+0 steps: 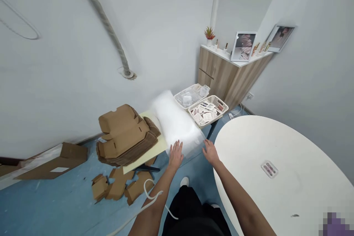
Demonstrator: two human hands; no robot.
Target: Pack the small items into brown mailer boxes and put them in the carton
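Note:
Both my hands reach forward to a stack of white translucent wrap sheets (175, 121) lying on a pale yellow table (149, 151). My left hand (176, 154) lies flat on the near edge of the stack with its fingers spread. My right hand (210, 152) touches the stack's near right corner; its fingers look curled at the edge, and I cannot tell whether they pinch a sheet. The far end of the stack is smeared by motion.
A pile of flat brown cardboard boxes (125, 136) sits left of the sheets, with more cardboard on the blue floor (117, 186). Two white baskets (208, 110) of small packets stand behind. A white round table (279, 169) bearing a small packet (269, 169) lies right. A wooden cabinet (229, 75) stands in the corner.

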